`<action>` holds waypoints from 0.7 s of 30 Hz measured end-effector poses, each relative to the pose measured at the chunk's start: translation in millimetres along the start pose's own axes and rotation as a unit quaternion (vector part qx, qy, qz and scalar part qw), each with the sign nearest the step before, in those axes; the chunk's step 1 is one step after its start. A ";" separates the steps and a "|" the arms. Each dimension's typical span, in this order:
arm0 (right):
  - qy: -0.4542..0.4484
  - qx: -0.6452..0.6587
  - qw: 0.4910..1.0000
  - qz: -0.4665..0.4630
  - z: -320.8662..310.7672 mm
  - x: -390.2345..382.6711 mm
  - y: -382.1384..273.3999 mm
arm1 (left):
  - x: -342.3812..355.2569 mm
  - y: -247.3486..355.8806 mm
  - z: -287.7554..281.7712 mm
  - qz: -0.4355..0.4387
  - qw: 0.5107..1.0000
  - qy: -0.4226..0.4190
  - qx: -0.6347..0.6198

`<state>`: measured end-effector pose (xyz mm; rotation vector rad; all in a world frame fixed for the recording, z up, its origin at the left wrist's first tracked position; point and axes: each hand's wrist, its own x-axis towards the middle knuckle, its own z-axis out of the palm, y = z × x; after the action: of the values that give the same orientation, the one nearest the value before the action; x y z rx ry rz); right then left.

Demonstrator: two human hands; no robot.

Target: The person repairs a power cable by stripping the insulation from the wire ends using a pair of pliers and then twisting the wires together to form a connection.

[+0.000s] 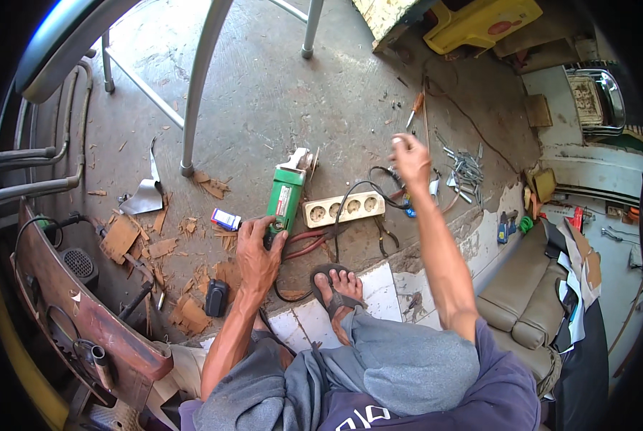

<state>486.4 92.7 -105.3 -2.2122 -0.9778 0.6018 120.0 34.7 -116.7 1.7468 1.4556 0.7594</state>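
Note:
My left hand [258,255] grips the back end of a green angle grinder [285,190], which lies on the concrete floor with its silver head pointing away from me. My right hand [412,161] is raised at right of centre, fingers curled; whether anything is in them I cannot make out. It is above a black cable, near an orange-handled screwdriver [415,108] and scattered bolts [465,172]. A cream power strip [343,208] lies right of the grinder, with red-handled pliers [307,244] below it. A small blue-and-white box [225,220] and a black battery-like block [216,297] lie at left.
Steel chair legs [192,129] stand ahead. Cardboard scraps [120,237] litter the left, beside a curved brown board [84,294] and bent tubes. Olive cushions [522,302], a blue tool [506,227] and a yellow plastic item [479,21] sit to the right. My sandalled foot [336,294] is on white tiles.

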 end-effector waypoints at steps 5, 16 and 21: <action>-0.019 -0.039 0.992 0.115 -45.8 55.2 53.6 | 1.4 -0.3 5.7 -0.013 0.999 0.016 0.027; 0.040 -0.255 0.958 -0.124 -21.4 125.1 130.4 | -1.4 5.5 11.7 -0.030 0.999 0.030 0.021; -0.034 0.174 0.984 0.023 -8.4 74.1 94.7 | 0.3 6.3 10.3 -0.032 0.999 0.022 0.020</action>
<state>582.9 97.5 -177.3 -1.9181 -0.7867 0.8077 131.9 32.7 -117.2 1.7146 1.5587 0.7424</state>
